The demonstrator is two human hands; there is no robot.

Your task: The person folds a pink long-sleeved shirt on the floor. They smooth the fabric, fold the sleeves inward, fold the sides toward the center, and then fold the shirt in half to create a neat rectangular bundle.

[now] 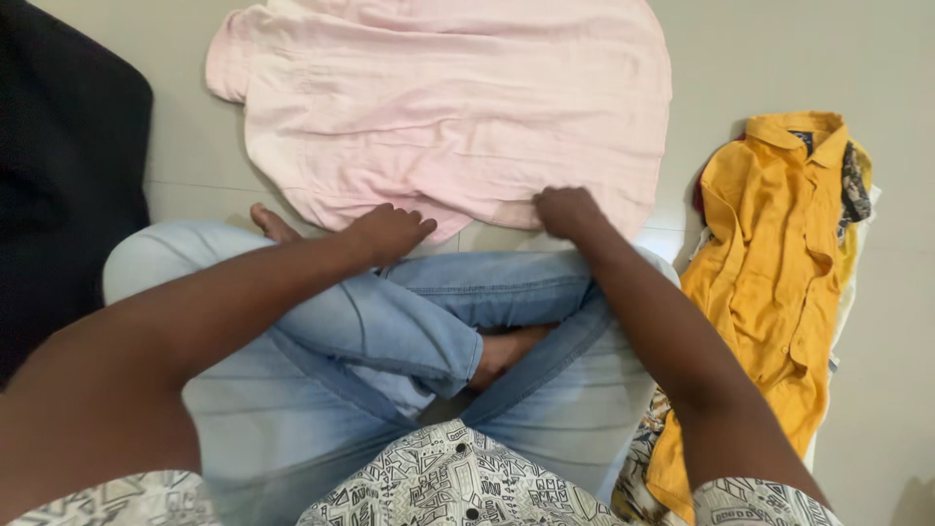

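A pale pink shirt (448,97) lies spread flat on the light floor in front of my crossed legs in blue jeans (409,321). My left hand (390,232) rests on the shirt's near hem, fingers curled down onto the cloth. A little to the right, my right hand (567,212) pinches the same near edge with closed fingers. Both hands sit about a hand's width apart along the hem.
A yellow shirt (769,282) lies on top of a pile of other clothes at my right. A dark, black object (68,175) fills the left side. Light floor tiles (799,58) show beyond the pink shirt.
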